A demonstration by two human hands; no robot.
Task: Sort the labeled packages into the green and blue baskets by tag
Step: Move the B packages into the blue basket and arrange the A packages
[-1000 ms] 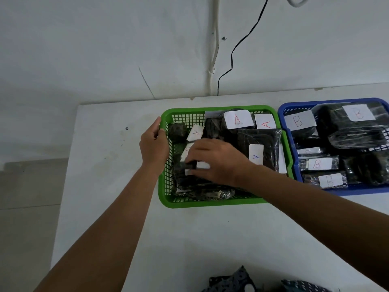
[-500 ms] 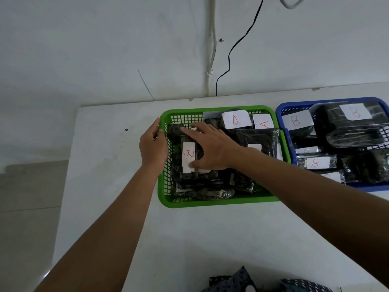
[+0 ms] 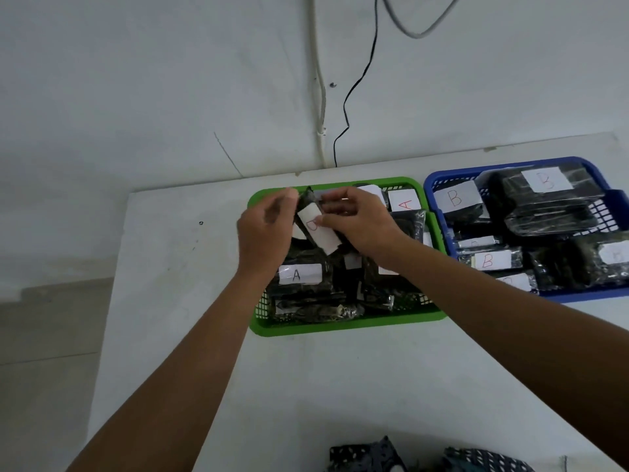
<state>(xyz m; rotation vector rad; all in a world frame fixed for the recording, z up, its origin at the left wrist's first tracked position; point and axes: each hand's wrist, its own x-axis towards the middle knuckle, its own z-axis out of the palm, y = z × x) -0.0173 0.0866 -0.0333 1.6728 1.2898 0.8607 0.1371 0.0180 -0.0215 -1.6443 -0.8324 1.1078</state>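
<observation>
B-tagged package (image 3: 318, 233) — right hand's (image 3: 357, 223) grip

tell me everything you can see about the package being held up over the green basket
The package is a small dark pack in shiny clear wrap, with a white paper tag whose red letter is partly covered. It is lifted and tilted above the far left part of the green basket. The right hand pinches it; the left hand is at its left edge, grip unclear through blur.
</observation>
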